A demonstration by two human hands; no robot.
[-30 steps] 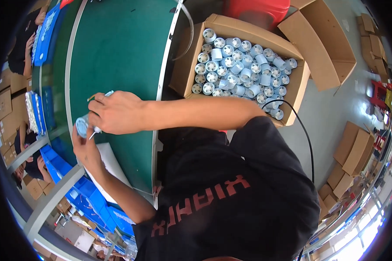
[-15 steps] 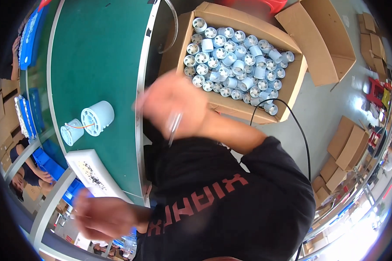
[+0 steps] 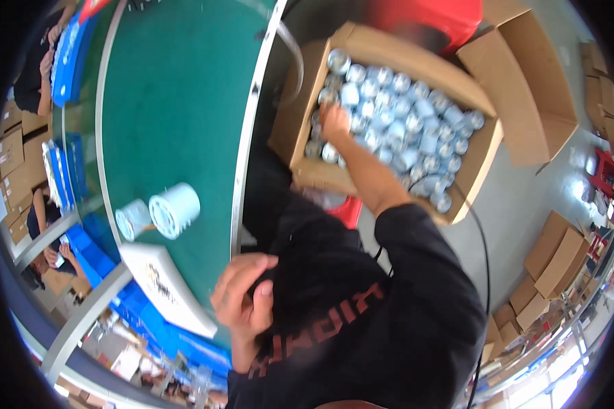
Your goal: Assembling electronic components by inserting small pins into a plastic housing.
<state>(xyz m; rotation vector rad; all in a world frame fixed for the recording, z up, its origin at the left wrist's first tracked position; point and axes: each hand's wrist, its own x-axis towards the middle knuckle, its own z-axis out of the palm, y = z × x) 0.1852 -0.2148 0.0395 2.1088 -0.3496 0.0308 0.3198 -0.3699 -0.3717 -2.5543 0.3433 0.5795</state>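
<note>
My right hand (image 3: 335,123) reaches into a cardboard box (image 3: 334,178) full of light-blue cylindrical fan housings (image 3: 396,129). It is over the parts at the box's near-left side, and its blurred fingertips are hidden among them, so a grip cannot be made out. My left hand (image 3: 242,294) hovers in front of my body by the table's edge, fingers loosely bent and thumb apart, with nothing visible in it. On the green table lie a larger light-blue cylinder (image 3: 175,210) and a smaller one (image 3: 134,220), side by side, with a thin wire between them.
A white foam block (image 3: 167,290) with small dark pieces on it lies at the table's near end. A black cable (image 3: 483,252) hangs past the box. Behind the box is a red stool (image 3: 426,20), with an open carton (image 3: 518,88) beside it. Other people work beyond the table.
My right hand has gone from the table's edge into the box of fan housings. My left hand has moved right, away from beside the foam block. The whole view has shifted slightly.
</note>
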